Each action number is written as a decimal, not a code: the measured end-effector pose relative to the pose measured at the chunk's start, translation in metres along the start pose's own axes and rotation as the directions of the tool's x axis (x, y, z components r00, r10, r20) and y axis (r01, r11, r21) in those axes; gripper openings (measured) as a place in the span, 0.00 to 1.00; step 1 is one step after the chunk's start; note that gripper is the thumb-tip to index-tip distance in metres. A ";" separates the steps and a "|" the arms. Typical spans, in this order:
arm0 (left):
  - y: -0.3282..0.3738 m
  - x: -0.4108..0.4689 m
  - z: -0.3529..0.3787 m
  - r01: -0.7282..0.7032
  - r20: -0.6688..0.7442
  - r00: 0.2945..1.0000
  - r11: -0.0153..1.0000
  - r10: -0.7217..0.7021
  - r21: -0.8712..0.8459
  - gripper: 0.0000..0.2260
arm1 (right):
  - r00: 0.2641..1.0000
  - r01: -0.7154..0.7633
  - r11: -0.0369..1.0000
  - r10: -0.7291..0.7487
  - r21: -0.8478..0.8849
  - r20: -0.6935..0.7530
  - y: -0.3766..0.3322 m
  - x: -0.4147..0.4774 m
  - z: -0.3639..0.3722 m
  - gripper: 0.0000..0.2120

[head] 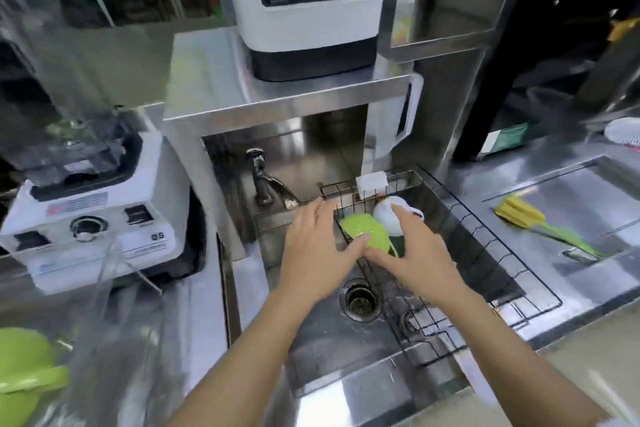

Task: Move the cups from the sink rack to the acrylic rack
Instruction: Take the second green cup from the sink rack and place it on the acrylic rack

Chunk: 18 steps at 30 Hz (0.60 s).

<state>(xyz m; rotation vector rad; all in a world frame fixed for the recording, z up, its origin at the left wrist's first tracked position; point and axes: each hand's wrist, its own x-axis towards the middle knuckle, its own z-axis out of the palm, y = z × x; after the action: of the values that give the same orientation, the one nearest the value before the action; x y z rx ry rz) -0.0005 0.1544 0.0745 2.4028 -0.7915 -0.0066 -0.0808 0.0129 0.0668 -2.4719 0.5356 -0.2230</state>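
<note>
A green cup (363, 229) and a white cup (389, 215) lie side by side at the far end of the black wire sink rack (485, 253), which spans the sink. My left hand (318, 250) hovers at the green cup with fingers spread, its thumb touching the cup's near side. My right hand (415, 253) is spread over the white cup and the green cup's right side. Neither hand has closed around a cup. The clear acrylic rack (114, 288) stands at the lower left, with a green cup (24, 367) beside or in it.
A blender base (93, 229) stands left of the sink, a tap (263, 180) behind it. A white appliance (311, 10) sits on a steel shelf above. The sink drain (360, 298) is below my hands. A yellow-green brush (540, 222) lies on the right counter.
</note>
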 end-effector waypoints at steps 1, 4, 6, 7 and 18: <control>0.004 0.010 0.012 0.011 0.025 1.000 1.000 -0.011 0.014 0.32 | 1.000 -0.021 1.000 0.021 -0.014 0.016 0.013 0.006 0.001 0.41; 0.009 0.038 0.047 0.035 0.109 0.993 0.995 -0.044 0.091 0.30 | 0.994 -0.079 0.996 0.082 -0.039 0.075 0.045 0.026 0.010 0.41; 0.009 0.057 0.068 0.035 0.149 0.987 0.989 -0.057 0.146 0.30 | 0.987 -0.098 0.994 0.102 -0.036 0.126 0.062 0.039 0.020 0.39; 0.009 0.067 0.078 0.039 0.172 0.983 0.985 -0.068 0.170 0.30 | 0.986 -0.089 0.996 0.092 -0.030 0.138 0.069 0.046 0.025 0.38; -0.004 0.118 0.118 -0.026 0.435 0.879 0.891 -0.196 0.454 0.29 | 0.882 -0.152 0.987 0.112 0.051 0.457 0.094 0.098 0.048 0.32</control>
<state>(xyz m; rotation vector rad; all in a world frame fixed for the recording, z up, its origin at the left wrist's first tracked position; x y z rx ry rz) 0.0773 0.0286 -0.0039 2.9302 -0.9828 -0.5226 -0.0091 -0.0741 -0.0240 -2.2836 0.4743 0.3750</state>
